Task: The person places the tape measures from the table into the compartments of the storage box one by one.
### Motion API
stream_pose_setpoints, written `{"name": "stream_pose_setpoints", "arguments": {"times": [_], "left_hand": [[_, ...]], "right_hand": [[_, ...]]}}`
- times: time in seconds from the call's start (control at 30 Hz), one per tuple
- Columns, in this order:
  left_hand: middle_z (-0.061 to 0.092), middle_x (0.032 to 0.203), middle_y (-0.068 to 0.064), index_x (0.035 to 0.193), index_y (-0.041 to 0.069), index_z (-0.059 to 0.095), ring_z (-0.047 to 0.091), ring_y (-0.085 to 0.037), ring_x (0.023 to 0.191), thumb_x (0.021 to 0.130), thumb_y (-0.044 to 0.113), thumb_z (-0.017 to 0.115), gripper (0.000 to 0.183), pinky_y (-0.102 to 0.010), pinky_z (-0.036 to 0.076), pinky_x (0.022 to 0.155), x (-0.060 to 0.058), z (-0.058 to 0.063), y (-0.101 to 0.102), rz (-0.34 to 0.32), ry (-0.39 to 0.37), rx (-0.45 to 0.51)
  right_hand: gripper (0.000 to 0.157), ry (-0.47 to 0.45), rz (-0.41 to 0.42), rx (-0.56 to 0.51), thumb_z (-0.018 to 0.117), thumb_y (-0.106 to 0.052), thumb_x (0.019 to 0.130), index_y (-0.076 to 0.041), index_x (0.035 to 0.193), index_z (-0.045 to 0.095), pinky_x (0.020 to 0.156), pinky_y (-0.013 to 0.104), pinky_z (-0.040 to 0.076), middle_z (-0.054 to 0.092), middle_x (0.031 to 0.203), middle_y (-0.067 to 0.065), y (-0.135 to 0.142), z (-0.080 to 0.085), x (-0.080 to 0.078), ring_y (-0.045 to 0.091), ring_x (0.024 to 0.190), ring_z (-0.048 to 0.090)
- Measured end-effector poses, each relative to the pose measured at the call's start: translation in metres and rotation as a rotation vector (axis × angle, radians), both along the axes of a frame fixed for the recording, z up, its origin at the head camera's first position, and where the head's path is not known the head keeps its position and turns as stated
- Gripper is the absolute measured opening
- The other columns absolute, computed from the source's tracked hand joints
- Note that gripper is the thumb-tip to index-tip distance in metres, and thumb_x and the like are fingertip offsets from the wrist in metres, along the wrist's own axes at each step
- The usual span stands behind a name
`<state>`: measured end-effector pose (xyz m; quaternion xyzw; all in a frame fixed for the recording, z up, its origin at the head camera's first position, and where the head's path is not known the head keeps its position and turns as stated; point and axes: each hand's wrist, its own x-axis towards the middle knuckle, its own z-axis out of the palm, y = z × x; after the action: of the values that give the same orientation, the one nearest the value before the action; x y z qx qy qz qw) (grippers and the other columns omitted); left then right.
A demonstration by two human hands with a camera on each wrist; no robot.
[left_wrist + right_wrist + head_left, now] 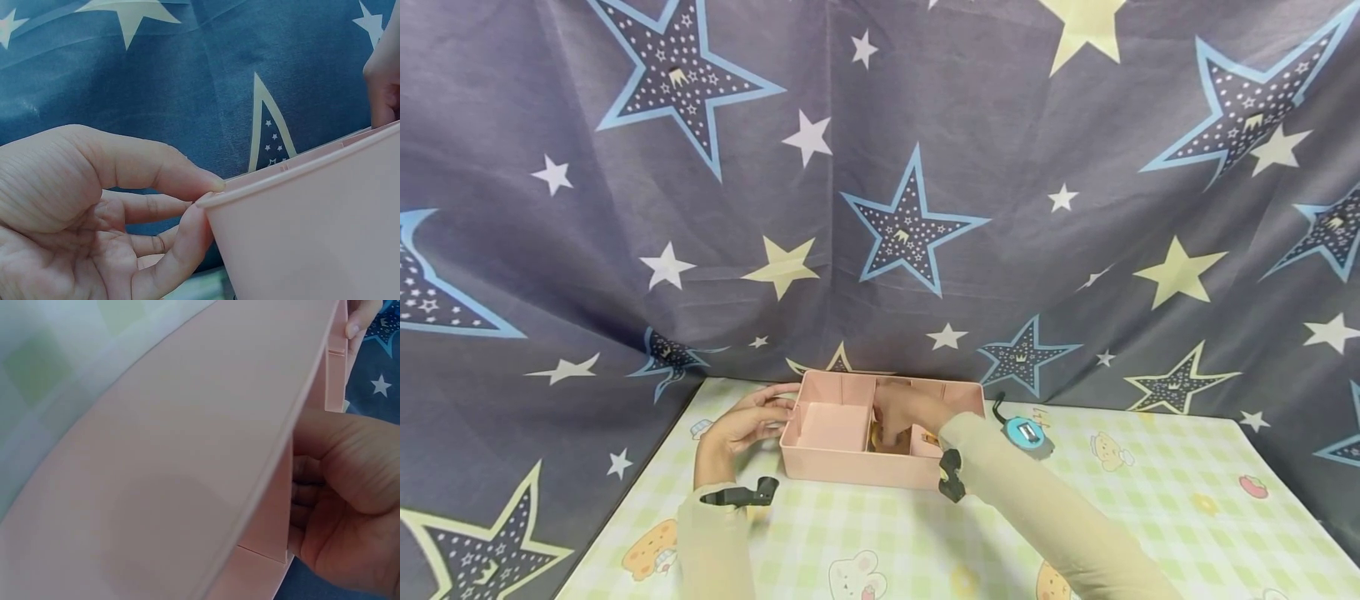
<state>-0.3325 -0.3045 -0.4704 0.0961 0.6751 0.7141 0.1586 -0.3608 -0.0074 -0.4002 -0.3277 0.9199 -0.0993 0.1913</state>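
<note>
Along the L side of the tabletop, the L hand (pixel 743 427) extends from a cream sleeve (pixel 715 550) bearing a black wrist cam. (pixel 737 497). Thumb & fingers pinch the rim at the L end of a pink divided box (pixel 857 468); the L wrist view shows this grip at the corner. The box stands upright on a green-and-white checked tablecloth (pixel 1150 504), its long side toward the wearer, just in front of a dark star-print backdrop (pixel 1000 250). Its L compt. (pixel 835 427) is the widest, w/ the pink floor visible. Next to the R, the R hand (pixel 908 408) dips into the narrow middle compt. (pixel 904 442), fingers bent downward; tips are hidden, so cannot tell whether they grip anything. A yellow-brown item (pixel 874 437) shows beside these fingers, too small to identify. In the R compt. (pixel 958 396), partly covered by the R forearm, lies a small orange-brown piece (pixel 929 438), also unclear. A second wrist cam. (pixel 951 475) sits at the R cuff. Just beyond the box's R end, a round turquoise gadget (pixel 1018 429) w/ a small display & black cord lies on the cloth.
</note>
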Motion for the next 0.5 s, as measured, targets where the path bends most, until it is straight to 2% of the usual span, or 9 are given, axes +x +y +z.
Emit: {"name": "stream_pose_setpoints", "arguments": {"times": [0.17,0.3,0.37,0.5], "left_hand": [[0.065,0.115,-0.001,0.158,-0.004,0.025,0.071,-0.013,0.099,0.098,-0.001,0.057,0.067,-0.026,0.059,0.082,-0.0005,-0.0001,0.0008,0.008,-0.002,-0.006],[0.066,0.113,0.0,0.158,-0.005,0.025,0.07,-0.013,0.1,0.098,-0.002,0.056,0.068,-0.027,0.059,0.083,-0.0006,-0.0008,0.0001,0.009,0.004,-0.002],[0.067,0.113,0.001,0.158,-0.005,0.025,0.07,-0.014,0.101,0.098,-0.002,0.056,0.067,-0.028,0.059,0.084,-0.0009,-0.0017,-0.0005,0.002,0.009,0.004],[0.068,0.11,0.003,0.158,-0.005,0.025,0.07,-0.015,0.104,0.098,-0.003,0.057,0.068,-0.029,0.059,0.086,-0.0014,-0.0031,-0.0019,-0.008,0.02,0.004]], "right_hand": [[0.035,0.042,-0.03,0.026,0.074,0.008,0.073,-0.015,0.066,0.048,0.049,0.024,0.027,0.038,0.056,-0.008,-0.0025,-0.0055,-0.0017,0.01,0.052,0.035],[0.031,0.065,0.008,-0.019,0.075,0.007,0.072,-0.013,0.07,0.052,0.05,0.023,0.027,0.039,0.058,-0.009,-0.0015,-0.0094,-0.0046,0.009,0.053,0.035],[0.028,0.047,0.042,-0.084,0.073,0.011,0.07,-0.009,0.072,0.053,0.049,0.023,0.026,0.037,0.058,-0.009,0.0012,-0.0103,-0.0058,0.009,0.052,0.033],[0.022,-0.06,0.076,-0.207,0.07,0.015,0.069,0.0,0.077,0.056,0.048,0.024,0.025,0.036,0.057,-0.006,0.006,-0.0077,-0.0089,0.01,0.05,0.031]]}}
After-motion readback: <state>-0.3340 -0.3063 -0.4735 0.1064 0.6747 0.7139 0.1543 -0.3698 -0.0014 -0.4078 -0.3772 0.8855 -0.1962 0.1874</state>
